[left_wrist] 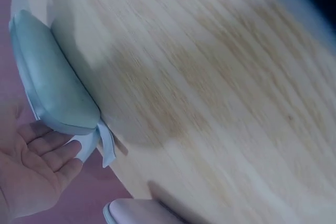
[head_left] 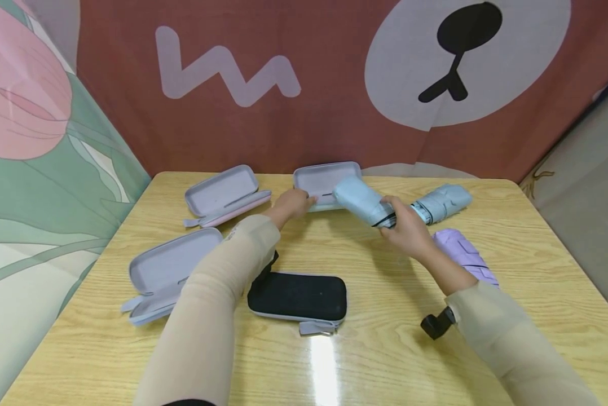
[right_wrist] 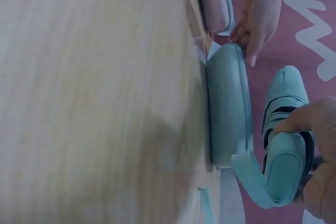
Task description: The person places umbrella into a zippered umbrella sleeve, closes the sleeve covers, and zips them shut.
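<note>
Head view: with the right grip [head_left: 408, 228] clamped on a folded light-blue umbrella [head_left: 357, 197], holding it raised and tilted near the right part of an unfolded case [head_left: 316, 173] at the far middle of the tabletop [head_left: 375, 338]. With the left grip [head_left: 291, 204], touching the case's left end; cannot tell whether pinching or merely resting there. Could knock the rim and shove the case toward the far edge if pressing the tilted umbrella down unevenly. Might also snag the dangling strap [right_wrist: 249, 179], or bump the second blue umbrella [head_left: 443, 203] on the right by swinging wide.
</note>
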{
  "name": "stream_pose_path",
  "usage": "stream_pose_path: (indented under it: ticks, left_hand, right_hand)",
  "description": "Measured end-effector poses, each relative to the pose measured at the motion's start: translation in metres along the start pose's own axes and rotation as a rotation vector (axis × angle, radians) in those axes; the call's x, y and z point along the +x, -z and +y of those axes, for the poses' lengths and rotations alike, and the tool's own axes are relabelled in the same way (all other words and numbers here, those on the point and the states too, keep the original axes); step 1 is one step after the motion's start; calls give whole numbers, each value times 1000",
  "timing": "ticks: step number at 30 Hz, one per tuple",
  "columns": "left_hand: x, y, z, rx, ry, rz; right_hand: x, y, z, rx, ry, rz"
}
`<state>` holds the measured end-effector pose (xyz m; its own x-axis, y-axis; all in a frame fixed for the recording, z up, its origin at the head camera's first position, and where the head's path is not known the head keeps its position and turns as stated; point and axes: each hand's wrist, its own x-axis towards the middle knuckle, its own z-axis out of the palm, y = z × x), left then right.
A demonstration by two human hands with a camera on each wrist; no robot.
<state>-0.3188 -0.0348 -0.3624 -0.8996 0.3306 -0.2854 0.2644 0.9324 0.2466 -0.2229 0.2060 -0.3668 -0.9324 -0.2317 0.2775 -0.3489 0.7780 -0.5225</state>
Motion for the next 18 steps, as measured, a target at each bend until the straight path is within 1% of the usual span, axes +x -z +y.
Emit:
stream_pose_path:
  ticks: [3,8,13,18]
  left_hand:
    - [0,0,0,-5,6,-6]
    - [2,-2,-1,-6,31,-26]
    - [2,-3,-1,-8,44,-51]
    - [3,-3,0,6,45,-46]
  right_hand:
    - [8,-1,0,-24,38,25]
    - [18,-3,-1,-69,66,29]
    - [25,-8,0,-100,65,-19]
    - [31,-11,1,-133,88,-81]
